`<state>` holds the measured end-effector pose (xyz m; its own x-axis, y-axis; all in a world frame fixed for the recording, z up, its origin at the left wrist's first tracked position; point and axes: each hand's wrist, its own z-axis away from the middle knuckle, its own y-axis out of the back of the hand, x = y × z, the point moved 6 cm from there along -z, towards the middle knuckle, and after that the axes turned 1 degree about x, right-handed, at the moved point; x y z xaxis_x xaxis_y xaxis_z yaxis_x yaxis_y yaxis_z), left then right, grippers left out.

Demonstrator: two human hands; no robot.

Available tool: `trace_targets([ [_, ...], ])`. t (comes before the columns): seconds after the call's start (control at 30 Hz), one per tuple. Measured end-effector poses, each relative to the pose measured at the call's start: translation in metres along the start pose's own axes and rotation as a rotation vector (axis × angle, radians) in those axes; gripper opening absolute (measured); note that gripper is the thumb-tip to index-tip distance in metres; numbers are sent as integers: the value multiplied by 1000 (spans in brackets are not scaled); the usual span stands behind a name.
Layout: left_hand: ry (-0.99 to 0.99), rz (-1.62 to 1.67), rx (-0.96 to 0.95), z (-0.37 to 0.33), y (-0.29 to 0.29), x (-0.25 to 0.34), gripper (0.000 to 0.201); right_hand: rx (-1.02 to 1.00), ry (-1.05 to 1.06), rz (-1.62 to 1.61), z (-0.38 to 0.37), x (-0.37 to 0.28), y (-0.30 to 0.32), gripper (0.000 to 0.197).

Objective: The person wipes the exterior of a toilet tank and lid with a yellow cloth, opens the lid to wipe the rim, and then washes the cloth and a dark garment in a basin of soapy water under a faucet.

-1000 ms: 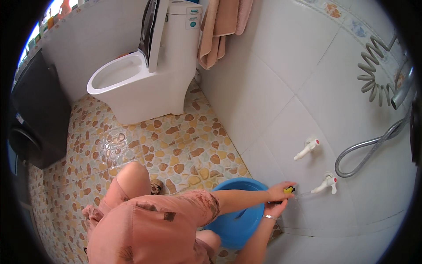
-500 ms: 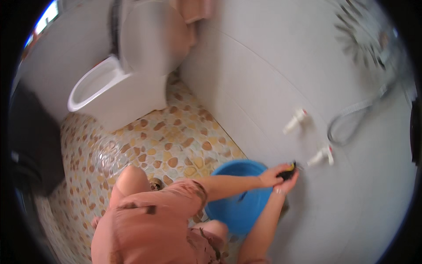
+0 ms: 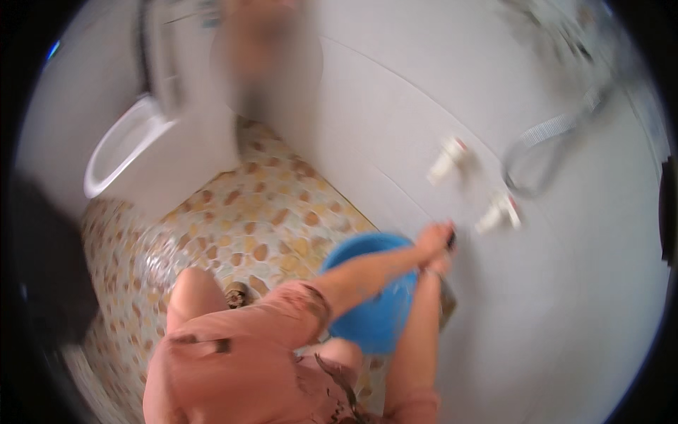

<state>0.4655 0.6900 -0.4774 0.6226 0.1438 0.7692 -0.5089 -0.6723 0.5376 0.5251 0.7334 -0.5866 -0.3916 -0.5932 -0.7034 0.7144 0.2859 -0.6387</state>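
My left hand (image 3: 433, 239) and my right hand (image 3: 438, 264) are pressed together above the far right rim of a blue basin (image 3: 367, 311). Both are closed round a small black thing (image 3: 451, 240); only a dark bit of it shows past the fingers, and its kind cannot be made out. A little water seems to lie in the basin. Just beyond my hands, a white tap (image 3: 500, 213) sticks out of the wall, with a second white tap (image 3: 449, 160) farther up. Motion blurs the fingers.
A white toilet (image 3: 127, 152) stands at the far left. From the grey wall (image 3: 565, 304) on the right hangs a looped shower hose (image 3: 519, 162). The floor (image 3: 261, 226) has a pebble pattern and a wet shine. Beside my leg is a round drain-like thing (image 3: 236, 294). A dark object (image 3: 49, 261) stands left.
My hands have drawn closer together round the black thing, covering most of it, including its yellow part. The whole view has shifted, so taps and basin appear farther left and higher.
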Motion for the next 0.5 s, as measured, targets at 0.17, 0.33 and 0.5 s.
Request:
trace_targets([
  [0.17, 271, 748, -18, 40, -20, 23, 42, -60, 80, 231, 32, -40, 15, 30],
  [0.33, 167, 487, -182, 58, -10, 16, 40, -22, 194, 652, 94, -107, 3, 28],
  [0.5, 382, 403, -84, 53, 32, -3, 27, -113, 164, 849, 88, -98, -13, 30],
])
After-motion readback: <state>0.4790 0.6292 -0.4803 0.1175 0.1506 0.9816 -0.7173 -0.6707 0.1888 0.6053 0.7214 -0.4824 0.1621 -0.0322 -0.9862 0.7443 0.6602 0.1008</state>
